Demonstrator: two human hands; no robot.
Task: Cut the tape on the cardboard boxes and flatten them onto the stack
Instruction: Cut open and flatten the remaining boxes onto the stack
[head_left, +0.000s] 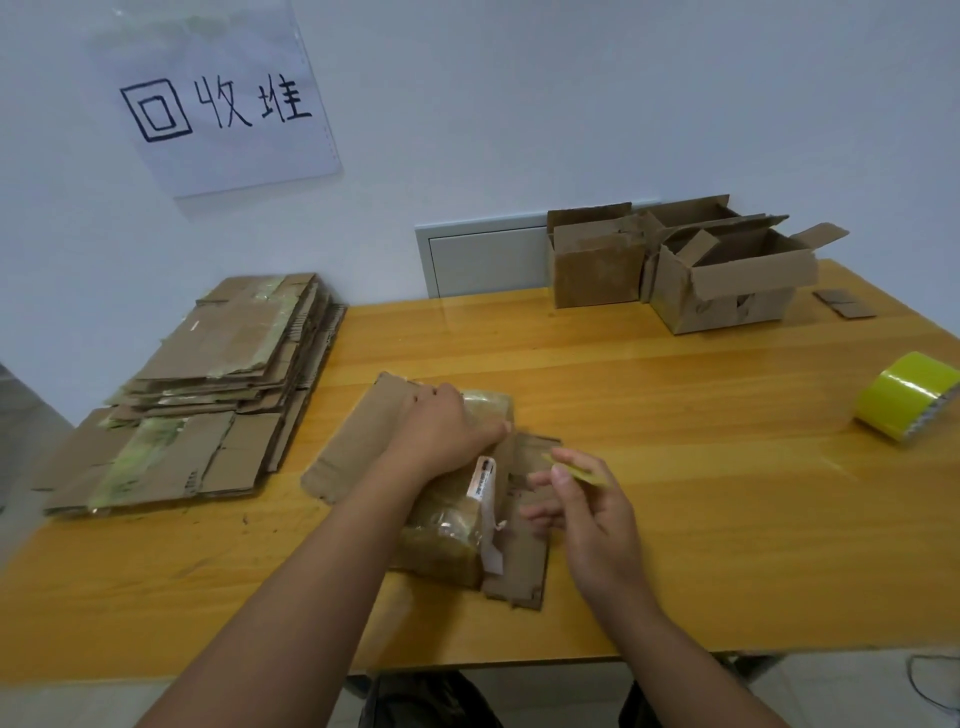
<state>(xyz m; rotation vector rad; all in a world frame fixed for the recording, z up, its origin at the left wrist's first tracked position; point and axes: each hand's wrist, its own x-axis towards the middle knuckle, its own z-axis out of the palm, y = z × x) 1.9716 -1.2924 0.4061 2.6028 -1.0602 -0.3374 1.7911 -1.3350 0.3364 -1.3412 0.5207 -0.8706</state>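
A tall stack (208, 395) of flattened boxes is piled at the table's (675, 405) left edge. One collapsed box (447, 499) near the front edge is pressed flat by the left hand (447, 426); a small yellow cutter (576, 470) is pinched in the right hand (587, 509). Three upright boxes (691, 270) at the far right corner are left uncut.

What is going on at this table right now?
A person is breaking down cardboard boxes. The left hand presses a flattened box onto the table, while the right hand pinches a small yellow cutter. A stack of flat cardboard lies to the left; open boxes wait at the back.
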